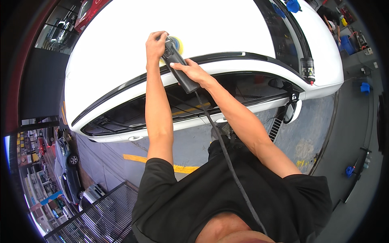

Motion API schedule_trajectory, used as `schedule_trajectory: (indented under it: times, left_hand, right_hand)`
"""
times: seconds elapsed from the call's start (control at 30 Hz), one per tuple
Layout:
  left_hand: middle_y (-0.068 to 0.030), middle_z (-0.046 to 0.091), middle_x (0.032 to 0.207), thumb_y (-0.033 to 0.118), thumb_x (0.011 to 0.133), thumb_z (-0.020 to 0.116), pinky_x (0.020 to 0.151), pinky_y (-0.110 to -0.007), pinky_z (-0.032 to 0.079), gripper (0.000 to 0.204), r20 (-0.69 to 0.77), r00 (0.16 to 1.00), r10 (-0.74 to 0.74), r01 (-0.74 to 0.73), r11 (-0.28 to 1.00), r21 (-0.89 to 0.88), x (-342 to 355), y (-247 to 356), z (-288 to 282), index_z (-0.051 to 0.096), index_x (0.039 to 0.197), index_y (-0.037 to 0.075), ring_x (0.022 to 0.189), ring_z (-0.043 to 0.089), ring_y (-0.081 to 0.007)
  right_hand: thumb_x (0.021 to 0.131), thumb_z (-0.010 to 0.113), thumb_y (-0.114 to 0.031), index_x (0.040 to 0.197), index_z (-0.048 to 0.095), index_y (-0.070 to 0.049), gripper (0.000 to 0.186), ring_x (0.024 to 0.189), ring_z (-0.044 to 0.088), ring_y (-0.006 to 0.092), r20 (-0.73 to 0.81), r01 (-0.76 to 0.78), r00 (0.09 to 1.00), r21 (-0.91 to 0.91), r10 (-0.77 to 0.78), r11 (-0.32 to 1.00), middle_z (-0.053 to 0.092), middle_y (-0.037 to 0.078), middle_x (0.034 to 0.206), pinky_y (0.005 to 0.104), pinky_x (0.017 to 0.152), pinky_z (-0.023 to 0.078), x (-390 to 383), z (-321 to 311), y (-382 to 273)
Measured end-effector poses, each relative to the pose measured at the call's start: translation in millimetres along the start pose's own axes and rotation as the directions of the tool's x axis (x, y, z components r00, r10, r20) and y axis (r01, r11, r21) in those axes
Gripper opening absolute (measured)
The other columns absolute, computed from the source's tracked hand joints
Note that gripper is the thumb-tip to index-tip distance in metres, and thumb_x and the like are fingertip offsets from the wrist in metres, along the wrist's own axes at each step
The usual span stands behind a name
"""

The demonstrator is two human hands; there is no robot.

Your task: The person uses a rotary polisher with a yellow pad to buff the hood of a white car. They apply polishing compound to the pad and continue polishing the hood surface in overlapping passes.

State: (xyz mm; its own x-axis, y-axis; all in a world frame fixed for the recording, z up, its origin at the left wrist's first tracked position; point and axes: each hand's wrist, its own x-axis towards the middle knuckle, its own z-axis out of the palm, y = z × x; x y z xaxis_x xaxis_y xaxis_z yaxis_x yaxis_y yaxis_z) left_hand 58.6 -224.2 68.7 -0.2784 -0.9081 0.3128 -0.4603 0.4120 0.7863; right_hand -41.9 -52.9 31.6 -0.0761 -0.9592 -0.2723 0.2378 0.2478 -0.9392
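Both of my hands are on a black car polisher (pixel 185 82) above the white roof (pixel 121 36) of a car. My left hand (pixel 155 47) is closed over the polisher's head end. Around the rear part of its body wraps my right hand (pixel 193 73), with the thumb along the top. A round yellow pad (pixel 180 43) shows beside the head, at the roof near its side edge; part of the pad is hidden by the tool and my left hand. From the tool's back end a dark power cord (pixel 227 156) runs down across my black shirt.
Dark side windows (pixel 247 85) and a side mirror (pixel 292 110) face me. Bottles (pixel 310 71) stand by the windshield, and a blue cloth (pixel 293 5) lies farther off. Another person (pixel 330 18) bends at the far right. Parked cars (pixel 67 170) are at left.
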Motion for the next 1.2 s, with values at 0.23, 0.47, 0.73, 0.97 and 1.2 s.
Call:
schedule_trajectory:
  times: [0.23, 0.47, 0.73, 0.97, 1.2]
  left_hand:
    - [-0.0094, 0.072, 0.112, 0.022, 0.094, 0.068, 0.097, -0.035, 0.05, 0.021, 0.014, 1.0, 0.002, -0.002, 1.0, -0.002, -4, 6, 2, 0.08, 0.1, 0.006, 0.108, 0.067, -0.0229]
    - [-0.0106, 0.072, 0.113, 0.023, 0.094, 0.067, 0.097, -0.035, 0.05, 0.022, 0.116, 0.992, 0.055, -0.054, 0.998, -0.011, -10, 40, 47, 0.08, 0.099, 0.006, 0.109, 0.068, -0.0236]
    - [-0.0114, 0.071, 0.115, 0.024, 0.092, 0.065, 0.099, -0.037, 0.05, 0.023, 0.237, 0.963, 0.128, -0.139, 0.99, 0.029, -11, 88, 126, 0.081, 0.1, 0.009, 0.111, 0.067, -0.0266]
    - [-0.0052, 0.069, 0.124, 0.038, 0.09, 0.064, 0.099, -0.043, 0.051, 0.03, 0.338, 0.931, 0.139, -0.177, 0.981, 0.083, -13, 117, 188, 0.082, 0.105, 0.018, 0.115, 0.066, -0.029]
    - [-0.0068, 0.068, 0.126, 0.04, 0.09, 0.063, 0.1, -0.045, 0.051, 0.032, 0.384, 0.91, 0.155, -0.224, 0.964, 0.141, -28, 159, 241, 0.081, 0.108, 0.02, 0.117, 0.065, -0.0309]
  right_hand:
    - [0.084, 0.078, -0.057, 0.133, 0.051, 0.011, 0.088, 0.085, 0.067, 0.0214, -0.024, 0.0, 1.0, 0.017, 0.0, 1.0, 0.065, 0.017, 0.103, 0.0334, 0.074, 0.055, -4, -4, 6]
    - [0.085, 0.078, -0.055, 0.133, 0.051, 0.01, 0.086, 0.088, 0.067, 0.0199, -0.117, -0.01, 0.993, 0.106, 0.023, 0.994, 0.066, 0.017, 0.105, 0.0328, 0.076, 0.056, -35, -36, 3]
    - [0.085, 0.077, -0.057, 0.136, 0.049, 0.009, 0.088, 0.081, 0.069, 0.02, -0.26, 0.006, 0.965, 0.147, 0.033, 0.989, 0.067, 0.017, 0.1, 0.0331, 0.069, 0.057, -71, -97, -2]
    - [0.088, 0.073, -0.056, 0.141, 0.045, 0.005, 0.085, 0.064, 0.068, 0.0196, -0.348, 0.045, 0.938, 0.12, 0.0, 0.992, 0.065, 0.012, 0.088, 0.0319, 0.057, 0.056, -89, -145, 0]
    - [0.089, 0.072, -0.055, 0.133, 0.052, 0.004, 0.076, 0.064, 0.067, 0.0174, -0.447, 0.09, 0.894, 0.099, -0.037, 0.991, 0.065, 0.011, 0.087, 0.03, 0.057, 0.055, -101, -196, 12]
